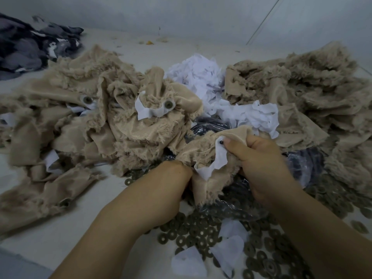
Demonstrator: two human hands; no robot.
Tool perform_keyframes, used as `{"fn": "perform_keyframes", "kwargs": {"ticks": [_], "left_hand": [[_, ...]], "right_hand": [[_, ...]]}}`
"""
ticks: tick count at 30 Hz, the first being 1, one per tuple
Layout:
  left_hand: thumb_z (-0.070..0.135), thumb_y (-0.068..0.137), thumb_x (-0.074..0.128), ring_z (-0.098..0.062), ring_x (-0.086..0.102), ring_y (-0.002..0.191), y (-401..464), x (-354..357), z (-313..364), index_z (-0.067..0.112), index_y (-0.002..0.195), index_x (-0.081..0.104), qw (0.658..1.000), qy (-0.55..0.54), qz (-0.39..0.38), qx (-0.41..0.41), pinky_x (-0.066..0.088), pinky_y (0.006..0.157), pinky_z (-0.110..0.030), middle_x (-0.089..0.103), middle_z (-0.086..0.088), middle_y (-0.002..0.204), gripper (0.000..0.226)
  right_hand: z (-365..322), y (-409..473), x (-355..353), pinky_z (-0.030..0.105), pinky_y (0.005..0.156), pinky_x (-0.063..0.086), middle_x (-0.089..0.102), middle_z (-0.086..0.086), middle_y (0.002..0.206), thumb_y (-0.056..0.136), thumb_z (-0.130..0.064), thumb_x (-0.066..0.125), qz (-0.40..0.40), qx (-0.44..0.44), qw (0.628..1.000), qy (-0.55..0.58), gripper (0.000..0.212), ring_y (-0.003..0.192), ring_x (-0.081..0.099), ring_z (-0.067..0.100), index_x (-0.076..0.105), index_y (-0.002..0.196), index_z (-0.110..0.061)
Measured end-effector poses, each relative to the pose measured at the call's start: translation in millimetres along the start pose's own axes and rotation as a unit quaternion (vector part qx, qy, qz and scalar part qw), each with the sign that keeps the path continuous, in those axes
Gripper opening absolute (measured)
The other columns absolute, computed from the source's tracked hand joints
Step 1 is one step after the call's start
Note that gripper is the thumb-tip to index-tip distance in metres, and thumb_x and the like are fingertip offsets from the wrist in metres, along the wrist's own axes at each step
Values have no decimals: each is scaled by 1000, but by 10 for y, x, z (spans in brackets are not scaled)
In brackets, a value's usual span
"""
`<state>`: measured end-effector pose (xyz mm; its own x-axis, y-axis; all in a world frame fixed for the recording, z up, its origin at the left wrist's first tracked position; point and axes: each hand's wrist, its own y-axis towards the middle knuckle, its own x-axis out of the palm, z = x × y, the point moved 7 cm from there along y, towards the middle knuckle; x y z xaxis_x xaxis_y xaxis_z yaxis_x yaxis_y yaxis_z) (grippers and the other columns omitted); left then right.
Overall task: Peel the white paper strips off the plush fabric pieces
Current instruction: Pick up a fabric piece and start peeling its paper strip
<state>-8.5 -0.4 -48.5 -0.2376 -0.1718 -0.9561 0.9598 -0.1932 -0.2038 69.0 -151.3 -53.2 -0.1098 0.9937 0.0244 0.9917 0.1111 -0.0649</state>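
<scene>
While my right hand pinches the plush piece beside its paper strip, my left hand curls underneath, grip hidden; I cannot tell.

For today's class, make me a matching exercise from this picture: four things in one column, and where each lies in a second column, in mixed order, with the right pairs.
Things:
1. loose white paper pile
2. dark grey fabric heap
3. brown ring washers
4. held plush piece

Places:
A. far left corner of the surface
B. between the left hand and right hand
C. scattered nearest the person, under the forearms
D. at the back, between the two tan plush heaps

Pairs: 1-D, 2-A, 3-C, 4-B
</scene>
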Motion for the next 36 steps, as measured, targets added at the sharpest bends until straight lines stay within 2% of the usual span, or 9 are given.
{"fn": "perform_keyframes", "kwargs": {"ticks": [4, 8, 12, 16, 19, 22, 28, 33, 36], "left_hand": [[7, 89, 56, -9, 43, 75, -85, -100, 41, 25, 67, 34, 998, -21, 53, 34, 40, 70, -24, 42, 10, 78, 36], [9, 82, 71, -6, 54, 66, -153, -354, 25, 24, 69, 56, 990, -81, 108, 36, 46, 63, -18, 56, 8, 68, 25], [3, 72, 83, -6, 63, 59, -189, -764, 91, 25, 70, 70, 904, -309, 289, 56, 52, 54, -17, 67, 10, 70, 25], [1, 74, 81, -21, 67, 59, 68, -683, 110, 21, 73, 74, 834, -449, 319, 9, 57, 54, -23, 71, 0, 67, 21], [2, 75, 81, -15, 69, 63, 132, -577, 76, 23, 72, 75, 817, -470, 334, -4, 59, 60, -23, 73, 1, 69, 22], [3, 75, 81, -9, 70, 65, 114, -544, 70, 31, 72, 74, 811, -459, 362, 6, 59, 63, -22, 73, 5, 70, 28], [2, 75, 80, -10, 68, 79, 71, -548, 129, 18, 81, 78, 805, -401, 434, 59, 57, 72, -24, 72, 6, 81, 17], [2, 77, 79, -12, 68, 79, 100, -485, 64, 20, 81, 76, 785, -432, 441, 55, 57, 73, -25, 70, 4, 81, 19], [4, 78, 78, -8, 66, 78, 105, -481, 79, 17, 85, 77, 792, -413, 445, 68, 55, 72, -19, 69, 4, 81, 15]], "right_hand": [[-4, -8, 0, 64, 82, 55, 65, 40, 95, 91, -20, 71, 6, 3, 1000, -10, 31, 94, 63, 57, 68, 89, 11], [-39, -28, 2, 71, 75, 51, 58, 47, 95, 89, -25, 74, 8, -8, 999, -34, 44, 77, 62, 56, 62, 91, 17], [-84, -34, 16, 54, 62, 52, 54, 48, 84, 86, -30, 76, 7, -32, 998, -56, 48, 62, 52, 36, 62, 84, 16], [-124, -82, 48, 47, 57, 45, 58, 45, 79, 83, -29, 77, -9, -49, 997, -54, 39, 66, 53, 30, 68, 74, 8], [-147, -108, 61, 51, 57, 48, 59, 43, 76, 81, -27, 77, -10, -62, 996, -59, 39, 60, 53, 32, 68, 74, 10], [-149, -117, 69, 60, 59, 51, 63, 41, 79, 83, -23, 76, -10, -62, 996, -62, 32, 61, 55, 54, 71, 78, 8], [-137, -110, 44, 36, 53, 42, 62, 34, 66, 83, -23, 76, -6, -52, 997, -61, 30, 54, 46, 23, 70, 73, 5], [-108, -117, 53, 66, 67, 54, 68, 34, 79, 86, -19, 74, -13, -34, 999, -30, 21, 77, 63, 57, 74, 77, 0], [-66, -95, 53, 70, 71, 53, 69, 34, 83, 88, -18, 73, -23, -21, 999, -16, 19, 85, 62, 59, 75, 81, -1]]}}
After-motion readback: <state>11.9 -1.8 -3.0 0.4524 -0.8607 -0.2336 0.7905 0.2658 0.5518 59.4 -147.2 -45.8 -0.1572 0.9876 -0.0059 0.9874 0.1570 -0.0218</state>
